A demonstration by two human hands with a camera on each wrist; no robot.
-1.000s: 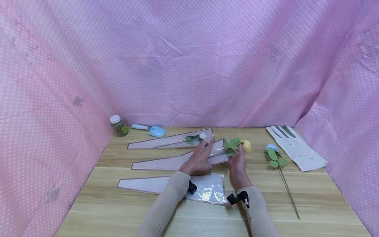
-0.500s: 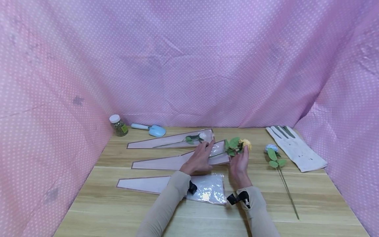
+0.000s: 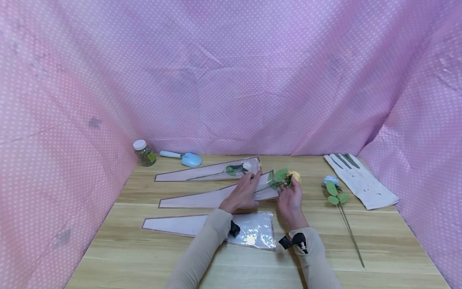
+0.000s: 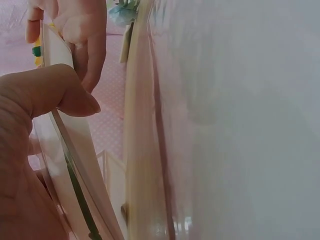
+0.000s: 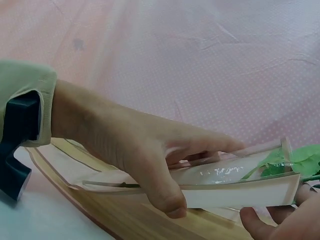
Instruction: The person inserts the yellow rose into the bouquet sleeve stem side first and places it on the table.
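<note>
My left hand (image 3: 242,195) grips the middle tapered flower sleeve (image 3: 195,200), white-backed with a clear front and brown border. In the right wrist view, its thumb presses one edge of the sleeve (image 5: 250,194) and its fingers lie along the other. A yellow artificial rose (image 3: 294,176) has its stem inside this sleeve and its leaves partly in the mouth; the bloom stays outside. My right hand (image 3: 290,202) holds the rose just below the bloom, its fingers beside the sleeve mouth. In the left wrist view the right hand (image 4: 82,30) partly hides the bloom.
Behind lies another sleeve (image 3: 177,176) with a white rose (image 3: 247,165) inside. A third sleeve (image 3: 252,228) lies nearer, partly under the left forearm. A blue rose (image 3: 331,180) and white glove (image 3: 364,182) lie right; a jar (image 3: 145,154) and blue trowel (image 3: 191,159) stand back left.
My right hand has shifted onto the rose's neck and moved it slightly left, so the leaves sit deeper in the sleeve mouth. My left hand keeps its place.
</note>
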